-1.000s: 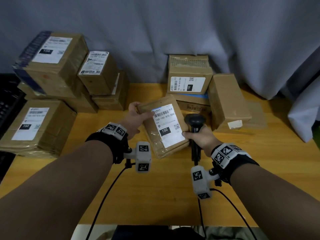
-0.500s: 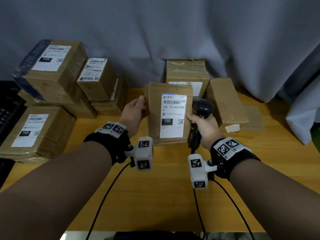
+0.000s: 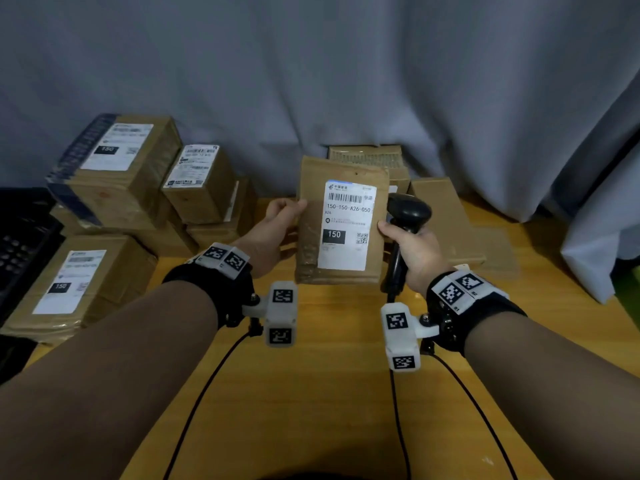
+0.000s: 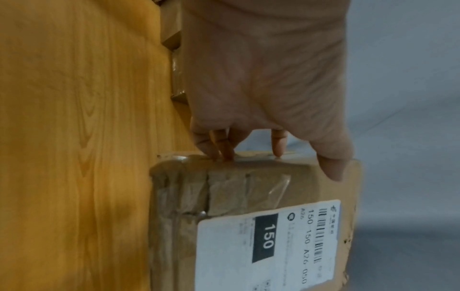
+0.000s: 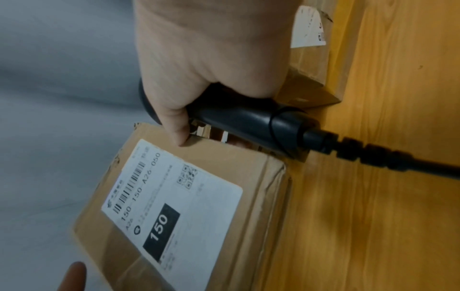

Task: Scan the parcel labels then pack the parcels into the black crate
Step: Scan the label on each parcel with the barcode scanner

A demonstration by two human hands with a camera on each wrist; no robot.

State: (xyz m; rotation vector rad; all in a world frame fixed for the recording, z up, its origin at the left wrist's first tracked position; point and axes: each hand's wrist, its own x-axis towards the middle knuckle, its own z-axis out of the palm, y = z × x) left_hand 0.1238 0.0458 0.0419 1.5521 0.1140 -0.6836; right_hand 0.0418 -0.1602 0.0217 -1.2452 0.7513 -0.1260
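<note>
A flat brown parcel stands upright above the table, its white label facing me. My left hand holds its left edge, thumb on the front and fingers behind. On the parcel's right side my right hand grips the black barcode scanner, its thumb tip touching the parcel's right edge. The scanner's head rises beside the parcel and its cable trails toward me. A dark part of the black crate shows at the far left.
Labelled cardboard boxes are stacked at the back left of the wooden table, with another box in front of them. More boxes stand behind the held parcel. A grey curtain hangs behind everything.
The parcel has been raised from a tilted pose to upright, its label now squarely toward me. Both hands rose with it, and the scanner moved up beside its right edge.
</note>
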